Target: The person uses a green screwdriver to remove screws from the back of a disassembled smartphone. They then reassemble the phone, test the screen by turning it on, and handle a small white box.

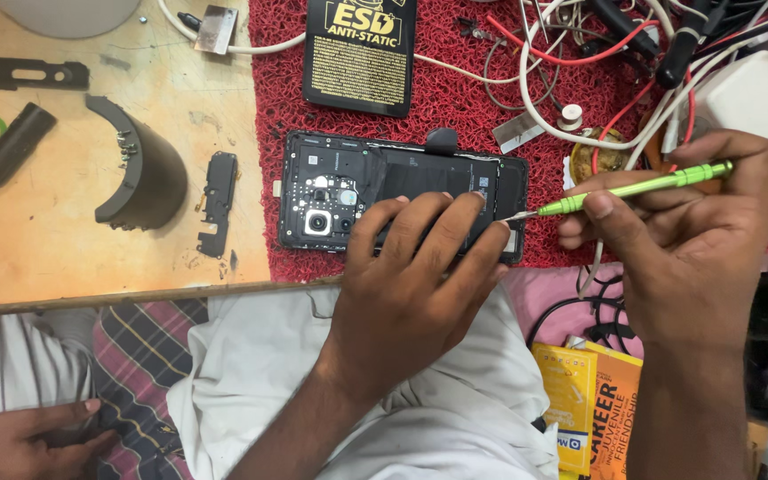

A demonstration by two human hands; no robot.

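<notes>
An opened black phone [331,191] lies back-side up on a red mat [455,107], its camera module and battery showing. My left hand [420,267] rests flat on the phone's lower right part, fingers spread over the battery. My right hand [686,231] holds a green screwdriver [642,188] like a pen. Its metal tip touches the phone's right end next to my left fingertips.
A wooden board [64,240] on the left carries a curved black part [140,169], a small black phone part [218,200], a black cylinder [12,142] and a flat bracket [33,73]. A black anti-static pack [359,53] and tangled wires [580,80] lie behind. Another person's hand [28,436] is at bottom left.
</notes>
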